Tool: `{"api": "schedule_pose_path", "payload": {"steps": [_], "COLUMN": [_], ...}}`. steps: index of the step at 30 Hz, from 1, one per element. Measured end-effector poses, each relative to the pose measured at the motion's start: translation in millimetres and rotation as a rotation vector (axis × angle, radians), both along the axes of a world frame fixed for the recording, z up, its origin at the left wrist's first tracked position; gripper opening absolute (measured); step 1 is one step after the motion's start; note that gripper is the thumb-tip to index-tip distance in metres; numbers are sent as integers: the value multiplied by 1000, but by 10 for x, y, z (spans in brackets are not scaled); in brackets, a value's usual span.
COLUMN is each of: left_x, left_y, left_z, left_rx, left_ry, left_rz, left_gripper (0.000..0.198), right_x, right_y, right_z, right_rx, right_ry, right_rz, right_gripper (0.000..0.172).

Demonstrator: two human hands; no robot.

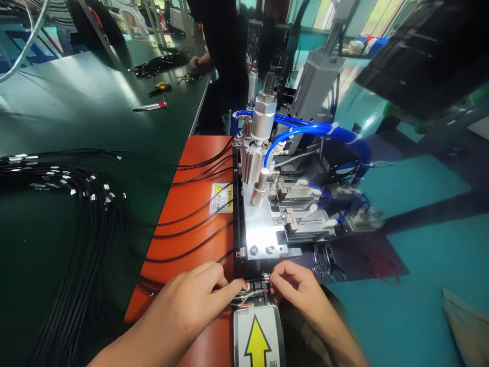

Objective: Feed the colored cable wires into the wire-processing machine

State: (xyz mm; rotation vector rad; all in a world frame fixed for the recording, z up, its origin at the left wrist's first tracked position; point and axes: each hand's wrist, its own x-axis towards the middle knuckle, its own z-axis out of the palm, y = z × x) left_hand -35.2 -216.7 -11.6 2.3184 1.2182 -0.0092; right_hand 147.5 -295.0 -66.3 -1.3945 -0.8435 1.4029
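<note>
Left hand (183,306): reaching in from the lower left, fingertips narrowly pinching the left end of a black plastic connector (254,286), with the thumb hidden from view.

Right hand (298,290): reaching in from the lower right, thumb and fingertips closing narrowly on thin coloured wires (246,298) at the connector's right end; exact contact partly hidden.

Connector position: lying crosswise, long axis running left to right, between both hands, just short of an aluminium base plate (260,229) and just above a yellow-arrow sign (256,339). Neither hand clearly nearer, each hand working one end.

Around the hands: black cables (194,219) trailing across an orange mat (191,250) from a large loose bundle on a dark green bench top (69,112), and running toward the machine's edge.

Machine: pneumatic cylinders (263,114) standing upright above the plate, with blue air tubing (305,126) looping over to the right.

Farther along the bench: yellow-handled pliers (159,88) and a red-tipped utility knife (151,106) lying apart, near a co-worker's hand (195,62) resting beside dark wire bundles (157,65).
</note>
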Motion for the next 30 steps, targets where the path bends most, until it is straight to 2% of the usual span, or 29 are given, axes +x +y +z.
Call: {"api": "schedule_pose_path", "payload": {"steps": [2, 4, 6, 11, 15, 18, 25, 30], "left_x": [-65, -137, -177, -131, -93, -91, -98, -100], "left_y": [33, 69, 95, 105, 104, 114, 128, 126], "left_z": [-60, -112, -133, -81, -10, 20, -13, -75], "left_rx": [159, 319, 407, 470, 404, 415, 413, 602], "left_ry": [-72, -138, -133, -105, -34, -28, -31, -204], "left_rz": [-209, -425, -529, -556, -563, -556, -553, -440], "left_gripper": [27, 27, 33, 46, 39, 35, 31, 36], "right_x": [-9, -28, -51, -91, -93, -107, -175, -132], "right_y": [7, 6, -1, -16, -17, -16, -81, -216], "right_z": [21, 30, 30, 31, 30, 12, -81, -99], "right_rx": [-6, -8, -11, -29, -44, -39, 35, 62], "right_ry": [24, 47, 74, 140, 203, 247, 314, 242], "right_rz": [0, -9, -28, -72, -80, -91, -220, -363], "right_gripper": [24, 25, 27, 30, 29, 28, 27, 21]}}
